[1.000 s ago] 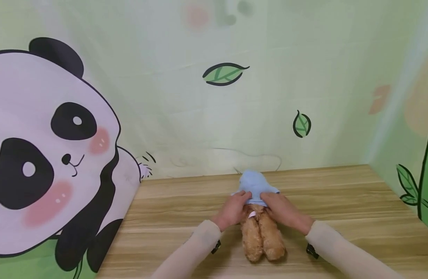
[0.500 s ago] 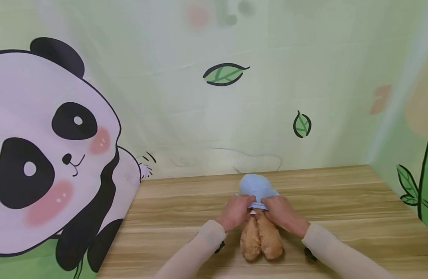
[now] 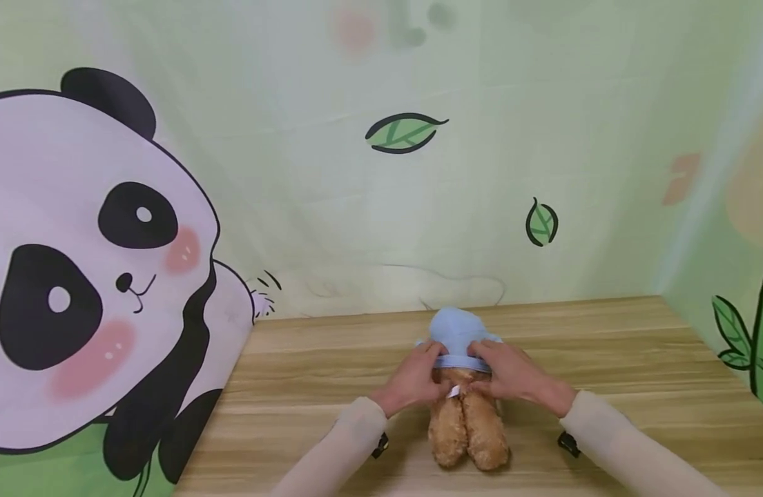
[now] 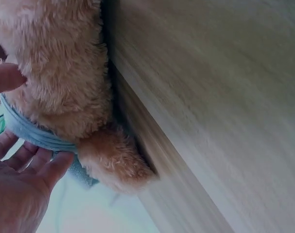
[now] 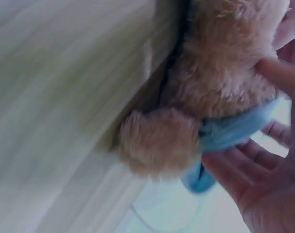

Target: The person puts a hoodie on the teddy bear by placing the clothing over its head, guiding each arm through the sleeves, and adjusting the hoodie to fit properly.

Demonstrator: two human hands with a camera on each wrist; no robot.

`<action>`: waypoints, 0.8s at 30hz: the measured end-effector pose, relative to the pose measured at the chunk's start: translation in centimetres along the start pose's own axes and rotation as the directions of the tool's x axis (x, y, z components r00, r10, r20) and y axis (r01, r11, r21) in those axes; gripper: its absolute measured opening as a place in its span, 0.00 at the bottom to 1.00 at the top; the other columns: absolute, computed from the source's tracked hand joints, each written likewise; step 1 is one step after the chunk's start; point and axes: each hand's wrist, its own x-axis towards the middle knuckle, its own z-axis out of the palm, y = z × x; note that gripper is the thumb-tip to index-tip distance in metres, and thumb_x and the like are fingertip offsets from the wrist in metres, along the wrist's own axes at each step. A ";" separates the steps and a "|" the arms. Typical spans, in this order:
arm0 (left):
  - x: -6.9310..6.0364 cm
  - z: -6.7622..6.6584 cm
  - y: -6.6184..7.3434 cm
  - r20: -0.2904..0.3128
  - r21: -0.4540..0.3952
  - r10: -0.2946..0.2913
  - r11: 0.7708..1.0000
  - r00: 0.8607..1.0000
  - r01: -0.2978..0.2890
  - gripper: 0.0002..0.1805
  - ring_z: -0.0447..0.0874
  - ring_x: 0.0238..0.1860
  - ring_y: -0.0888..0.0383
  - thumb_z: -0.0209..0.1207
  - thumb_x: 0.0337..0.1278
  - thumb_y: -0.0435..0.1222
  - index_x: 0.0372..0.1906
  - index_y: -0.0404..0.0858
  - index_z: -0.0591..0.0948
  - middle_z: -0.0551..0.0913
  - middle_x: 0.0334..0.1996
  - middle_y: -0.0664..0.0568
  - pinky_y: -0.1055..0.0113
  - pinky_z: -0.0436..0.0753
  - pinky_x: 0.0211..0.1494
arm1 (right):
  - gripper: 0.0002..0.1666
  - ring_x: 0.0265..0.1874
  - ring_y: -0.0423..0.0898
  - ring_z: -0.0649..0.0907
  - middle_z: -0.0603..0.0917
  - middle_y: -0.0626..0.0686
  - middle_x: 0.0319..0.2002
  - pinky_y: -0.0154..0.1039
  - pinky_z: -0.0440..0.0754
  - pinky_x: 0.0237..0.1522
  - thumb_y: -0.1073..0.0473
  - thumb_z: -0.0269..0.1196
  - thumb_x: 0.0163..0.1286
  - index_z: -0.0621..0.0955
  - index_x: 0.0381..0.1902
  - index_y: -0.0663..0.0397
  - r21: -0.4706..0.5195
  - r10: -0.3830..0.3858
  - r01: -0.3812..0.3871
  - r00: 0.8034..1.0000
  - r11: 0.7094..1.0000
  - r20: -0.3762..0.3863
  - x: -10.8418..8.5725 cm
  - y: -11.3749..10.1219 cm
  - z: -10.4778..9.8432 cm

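Note:
A brown plush toy (image 3: 468, 428) lies on the wooden table, its two legs toward the near edge, with a small white tag between them. Light-blue cloth (image 3: 456, 331) covers its far part. My left hand (image 3: 412, 376) rests on the toy's left side, fingers on the cloth above the hem and thumb on the fur. On the other side my right hand (image 3: 518, 373) lies the same way. In the left wrist view, fairly straight fingers touch the blue hem (image 4: 35, 133); in the right wrist view, fingers lie against the blue band (image 5: 234, 131).
The wooden table (image 3: 319, 386) extends to both sides of the toy. Behind it hangs a pale green backdrop (image 3: 294, 172) with leaves and a large panda (image 3: 76, 179) printed on the left. Dark bands are on both wrists.
Half a second ago both hands pinched the hem; now their fingers and thumbs are spread apart across it. The hem lies more evenly, and more brown fur shows just below it.

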 end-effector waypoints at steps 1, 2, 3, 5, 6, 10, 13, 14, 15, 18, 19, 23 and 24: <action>-0.1 0.0 0.0 -0.002 -0.001 0.002 1.000 1.000 -0.002 0.20 0.76 0.46 0.60 0.65 0.57 0.44 0.50 0.43 0.73 0.76 0.46 0.54 0.68 0.78 0.50 | 0.20 0.27 0.38 0.74 0.78 0.45 0.32 0.35 0.72 0.29 0.52 0.73 0.57 0.75 0.41 0.49 -0.011 -0.011 0.011 1.000 1.000 0.001 0.1 -0.1 0.0; -0.1 0.0 0.0 -0.007 0.003 0.012 1.000 1.000 -0.012 0.19 0.76 0.45 0.60 0.65 0.57 0.44 0.50 0.43 0.73 0.76 0.45 0.54 0.69 0.78 0.49 | 0.19 0.26 0.39 0.73 0.76 0.45 0.30 0.35 0.71 0.28 0.53 0.73 0.57 0.75 0.39 0.49 -0.022 -0.014 0.014 1.000 1.000 0.005 0.1 -0.2 0.1; -0.2 0.0 0.1 -0.014 0.012 0.026 1.000 1.000 -0.026 0.18 0.76 0.43 0.61 0.65 0.58 0.43 0.49 0.43 0.73 0.76 0.44 0.54 0.70 0.78 0.48 | 0.17 0.24 0.39 0.72 0.75 0.45 0.29 0.35 0.70 0.27 0.55 0.72 0.58 0.74 0.37 0.50 -0.034 -0.012 0.012 1.000 0.999 0.004 0.1 -0.4 0.3; -0.2 0.1 0.3 -0.033 0.051 0.070 0.996 0.997 -0.069 0.14 0.75 0.40 0.62 0.64 0.61 0.41 0.45 0.44 0.73 0.76 0.41 0.55 0.72 0.77 0.44 | 0.15 0.23 0.40 0.73 0.74 0.45 0.26 0.35 0.68 0.25 0.60 0.70 0.59 0.72 0.35 0.50 -0.066 -0.010 0.009 1.000 0.998 -0.013 0.0 -0.7 0.7; -0.2 0.1 0.4 -0.044 0.074 0.092 0.993 0.995 -0.088 0.12 0.75 0.38 0.63 0.63 0.61 0.40 0.44 0.44 0.73 0.76 0.39 0.55 0.72 0.76 0.42 | 0.15 0.22 0.41 0.74 0.74 0.46 0.25 0.35 0.68 0.24 0.62 0.69 0.59 0.71 0.34 0.51 -0.082 -0.011 0.009 1.000 0.997 -0.028 0.0 -0.8 0.9; -0.1 0.4 0.9 -0.090 0.156 0.127 0.981 0.988 -0.112 0.07 0.76 0.37 0.62 0.62 0.62 0.36 0.39 0.43 0.73 0.76 0.35 0.55 0.72 0.77 0.40 | 0.14 0.18 0.44 0.76 0.75 0.48 0.21 0.36 0.69 0.20 0.67 0.67 0.58 0.71 0.33 0.52 -0.138 -0.021 0.008 0.995 0.990 -0.098 0.1 -1.3 1.8; -0.1 0.7 1.2 -0.112 0.203 0.108 0.976 0.988 -0.083 0.07 0.79 0.37 0.60 0.63 0.60 0.35 0.37 0.43 0.75 0.78 0.34 0.55 0.70 0.79 0.40 | 0.13 0.17 0.45 0.76 0.75 0.48 0.20 0.38 0.70 0.18 0.68 0.65 0.58 0.72 0.33 0.52 -0.161 -0.027 0.005 0.991 0.987 -0.134 0.2 -1.5 2.4; 0.0 0.9 1.3 -0.115 0.224 0.101 0.972 0.988 -0.074 0.07 0.80 0.36 0.60 0.63 0.58 0.35 0.37 0.44 0.76 0.79 0.33 0.55 0.69 0.79 0.39 | 0.13 0.17 0.45 0.76 0.75 0.48 0.19 0.38 0.70 0.18 0.68 0.65 0.58 0.71 0.32 0.52 -0.168 -0.028 0.004 0.989 0.986 -0.143 0.2 -1.5 2.6; 0.1 1.0 1.4 -0.116 0.245 0.093 0.968 0.989 -0.062 0.07 0.81 0.35 0.60 0.64 0.57 0.35 0.37 0.44 0.77 0.79 0.32 0.55 0.69 0.79 0.37 | 0.13 0.17 0.46 0.77 0.75 0.48 0.19 0.38 0.71 0.18 0.68 0.65 0.57 0.71 0.31 0.52 -0.178 -0.029 0.001 0.988 0.984 -0.153 0.2 -1.5 2.8; 0.3 1.4 1.7 -0.112 0.333 0.074 0.942 0.991 -0.033 0.07 0.82 0.32 0.59 0.66 0.51 0.36 0.35 0.46 0.79 0.80 0.30 0.56 0.68 0.79 0.32 | 0.15 0.16 0.47 0.78 0.75 0.48 0.18 0.39 0.71 0.17 0.69 0.66 0.55 0.71 0.27 0.50 -0.190 -0.033 -0.002 0.983 0.982 -0.182 0.2 -1.4 3.2; 0.4 1.5 1.8 -0.110 0.357 0.069 0.934 0.992 -0.026 0.08 0.82 0.31 0.59 0.67 0.49 0.36 0.35 0.47 0.80 0.80 0.30 0.56 0.67 0.79 0.31 | 0.15 0.16 0.47 0.78 0.75 0.48 0.17 0.40 0.71 0.17 0.70 0.66 0.53 0.70 0.25 0.50 -0.193 -0.033 -0.004 0.981 0.981 -0.192 0.2 -1.3 3.3; 0.9 1.8 2.2 -0.120 0.431 0.055 0.902 0.991 0.002 0.07 0.84 0.30 0.58 0.68 0.44 0.38 0.31 0.48 0.82 0.81 0.28 0.57 0.65 0.80 0.30 | 0.18 0.16 0.48 0.78 0.76 0.49 0.15 0.42 0.72 0.16 0.70 0.68 0.47 0.70 0.21 0.49 -0.216 -0.021 -0.027 0.976 0.976 -0.218 0.4 -1.1 3.6; 1.0 1.8 2.3 -0.125 0.443 0.053 0.897 0.991 0.008 0.07 0.84 0.30 0.59 0.68 0.43 0.38 0.30 0.48 0.83 0.82 0.28 0.57 0.65 0.80 0.30 | 0.18 0.16 0.49 0.78 0.76 0.50 0.15 0.43 0.72 0.16 0.70 0.68 0.46 0.70 0.20 0.49 -0.226 -0.012 -0.038 0.976 0.973 -0.216 0.4 -1.1 3.6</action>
